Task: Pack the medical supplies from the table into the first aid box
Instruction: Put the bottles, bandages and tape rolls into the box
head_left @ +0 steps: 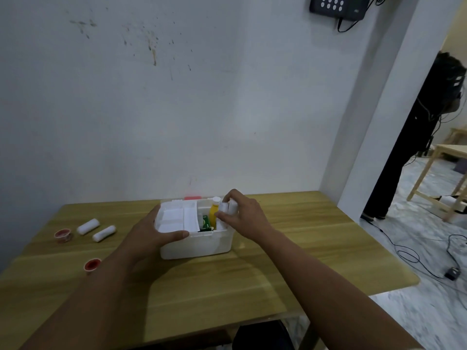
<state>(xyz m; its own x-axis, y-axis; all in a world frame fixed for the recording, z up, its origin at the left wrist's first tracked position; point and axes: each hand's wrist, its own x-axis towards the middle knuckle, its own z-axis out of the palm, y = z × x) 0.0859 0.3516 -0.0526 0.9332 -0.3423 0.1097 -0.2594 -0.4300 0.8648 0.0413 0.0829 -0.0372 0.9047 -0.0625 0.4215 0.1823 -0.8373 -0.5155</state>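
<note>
A white first aid box (199, 245) stands open in the middle of the wooden table (290, 248). My left hand (151, 233) grips its front left corner. My right hand (242, 214) holds a white bandage roll (225, 207) over the box's right compartment, where a yellow bottle (213, 213) and a green packet (205, 221) stand. A white inner tray (177, 218) fills the left part. Two more white bandage rolls (88, 226) (104, 233) and two red tape rolls (62, 234) (92, 265) lie on the table to the left.
A grey wall stands right behind the table. To the right, a person in dark clothes (414, 137) stands in a doorway, with cables (409, 253) on the marble floor and a light wooden table (444, 157) beyond.
</note>
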